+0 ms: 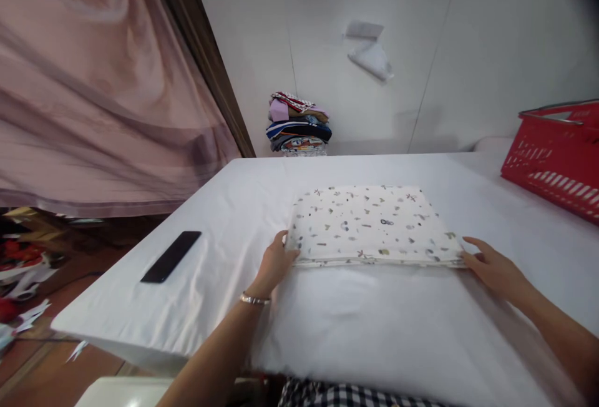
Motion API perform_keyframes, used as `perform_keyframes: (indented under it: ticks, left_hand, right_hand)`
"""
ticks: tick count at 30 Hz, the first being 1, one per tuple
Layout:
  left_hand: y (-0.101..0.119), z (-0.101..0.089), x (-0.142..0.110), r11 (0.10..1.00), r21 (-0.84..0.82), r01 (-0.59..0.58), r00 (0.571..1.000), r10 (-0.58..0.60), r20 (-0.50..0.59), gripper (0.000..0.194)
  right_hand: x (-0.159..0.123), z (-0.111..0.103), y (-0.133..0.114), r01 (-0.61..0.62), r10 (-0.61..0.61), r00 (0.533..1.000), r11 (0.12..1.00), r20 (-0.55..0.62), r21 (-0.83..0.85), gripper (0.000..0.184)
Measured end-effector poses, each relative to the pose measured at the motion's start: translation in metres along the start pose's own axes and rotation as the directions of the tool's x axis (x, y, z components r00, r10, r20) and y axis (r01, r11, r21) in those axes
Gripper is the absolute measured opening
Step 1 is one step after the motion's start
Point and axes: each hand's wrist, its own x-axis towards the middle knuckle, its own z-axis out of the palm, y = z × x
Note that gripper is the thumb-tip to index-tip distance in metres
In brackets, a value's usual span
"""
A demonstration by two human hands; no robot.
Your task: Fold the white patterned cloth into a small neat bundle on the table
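A folded white cloth (365, 223) with small printed figures lies flat on the white-covered table (355, 319), its layered fold edge facing me. My left hand (276, 261) grips the near left corner, thumb on top and the fingers partly hidden at the side. At the near right corner, my right hand (491, 269) pinches the cloth's edge between thumb and fingers. A metal bracelet (255, 299) circles my left wrist.
A black phone-like slab (171, 257) rests on the table's left. Toward the right edge stands a red plastic basket (556, 157). Folded clothes (299, 123) are stacked beyond the far edge. A pink curtain (103, 82) hangs at left; a white stool (124, 391) is below.
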Motion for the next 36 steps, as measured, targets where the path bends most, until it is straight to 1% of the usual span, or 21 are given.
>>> perform_keyframes:
  ticks: [3, 5, 7, 9, 11, 13, 15, 17, 19, 20, 21, 22, 23, 25, 27, 29, 32, 33, 34, 35, 36]
  left_hand:
    - [-0.005, -0.004, 0.0, 0.996, 0.083, -0.009, 1.0, 0.009, 0.001, 0.065]
    - [-0.01, -0.009, 0.003, 0.989, 0.141, -0.04, 0.999, 0.04, 0.004, 0.066]
    - [-0.013, -0.016, 0.01, 0.978, 0.182, -0.099, 0.995, 0.102, -0.004, 0.061]
    - [-0.012, -0.02, 0.02, 0.959, 0.22, -0.177, 0.981, 0.188, -0.034, 0.056]
    - [-0.002, -0.021, 0.033, 0.925, 0.257, -0.28, 0.951, 0.304, -0.061, 0.054]
    - [0.016, -0.016, 0.049, 0.869, 0.278, -0.409, 0.898, 0.437, -0.043, 0.054]
    - [0.039, -0.006, 0.07, 0.798, 0.284, -0.532, 0.835, 0.551, 0.018, 0.054]
    - [0.061, 0.007, 0.094, 0.737, 0.298, -0.606, 0.787, 0.609, 0.094, 0.055]
    - [0.075, 0.019, 0.12, 0.699, 0.329, -0.635, 0.768, 0.619, 0.165, 0.055]
    - [0.079, 0.025, 0.134, 0.695, 0.346, -0.63, 0.773, 0.604, 0.195, 0.056]
    - [0.08, 0.03, 0.146, 0.707, 0.359, -0.609, 0.791, 0.571, 0.218, 0.058]
    - [0.079, 0.035, 0.157, 0.733, 0.368, -0.573, 0.82, 0.524, 0.232, 0.061]
    - [0.076, 0.038, 0.167, 0.766, 0.37, -0.526, 0.851, 0.472, 0.231, 0.065]
    - [0.067, 0.044, 0.182, 0.82, 0.353, -0.451, 0.892, 0.4, 0.21, 0.071]
    - [0.059, 0.046, 0.189, 0.835, 0.329, -0.441, 0.897, 0.4, 0.188, 0.074]
    - [0.056, 0.045, 0.189, 0.836, 0.315, -0.45, 0.892, 0.411, 0.187, 0.072]
    - [0.065, 0.044, 0.181, 0.85, 0.31, -0.427, 0.902, 0.379, 0.206, 0.073]
    - [0.072, 0.045, 0.177, 0.842, 0.312, -0.44, 0.896, 0.39, 0.213, 0.074]
    - [0.079, 0.047, 0.173, 0.82, 0.314, -0.479, 0.877, 0.427, 0.222, 0.075]
    - [0.087, 0.05, 0.17, 0.782, 0.313, -0.539, 0.842, 0.488, 0.23, 0.075]
    - [0.095, 0.053, 0.169, 0.731, 0.309, -0.608, 0.794, 0.559, 0.24, 0.074]
  right_hand:
    - [-0.002, 0.006, 0.003, 0.029, -0.02, 0.997, 0.992, 0.08, -0.123, 0.057]
    - [-0.003, 0.007, 0.003, 0.06, -0.04, 0.994, 0.976, 0.1, -0.209, 0.057]
    - [-0.003, 0.007, 0.002, 0.108, -0.077, 0.988, 0.961, 0.131, -0.256, 0.054]
    - [0.0, 0.004, 0.0, 0.159, -0.129, 0.984, 0.946, 0.12, -0.281, 0.053]
    - [0.007, -0.001, -0.009, 0.222, -0.217, 0.975, 0.926, 0.053, -0.305, 0.053]
    - [0.018, -0.002, -0.03, 0.329, -0.337, 0.941, 0.898, 0.026, -0.292, 0.056]
    - [0.034, 0.002, -0.06, 0.447, -0.44, 0.894, 0.866, 0.083, -0.223, 0.058]
    - [0.057, 0.015, -0.093, 0.513, -0.483, 0.854, 0.844, 0.192, -0.159, 0.059]
    - [0.087, 0.033, -0.119, 0.597, -0.536, 0.783, 0.791, 0.316, -0.137, 0.062]
    - [0.103, 0.043, -0.127, 0.628, -0.552, 0.754, 0.764, 0.355, -0.145, 0.065]
    - [0.12, 0.051, -0.133, 0.639, -0.549, 0.745, 0.75, 0.38, -0.169, 0.067]
    - [0.136, 0.059, -0.135, 0.633, -0.532, 0.752, 0.747, 0.388, -0.203, 0.069]
    - [0.15, 0.065, -0.135, 0.617, -0.513, 0.77, 0.75, 0.38, -0.239, 0.07]
    - [0.172, 0.073, -0.128, 0.582, -0.485, 0.804, 0.76, 0.343, -0.289, 0.07]
    - [0.184, 0.076, -0.12, 0.576, -0.489, 0.812, 0.76, 0.319, -0.301, 0.068]
    - [0.186, 0.076, -0.115, 0.583, -0.495, 0.807, 0.756, 0.322, -0.299, 0.067]
    - [0.178, 0.075, -0.125, 0.574, -0.482, 0.813, 0.758, 0.327, -0.31, 0.069]
    - [0.174, 0.077, -0.134, 0.587, -0.495, 0.804, 0.75, 0.33, -0.306, 0.07]
    - [0.17, 0.079, -0.144, 0.617, -0.524, 0.781, 0.73, 0.339, -0.293, 0.071]
    - [0.166, 0.083, -0.156, 0.663, -0.569, 0.743, 0.699, 0.353, -0.268, 0.071]
    - [0.163, 0.088, -0.168, 0.717, -0.621, 0.69, 0.656, 0.372, -0.234, 0.071]
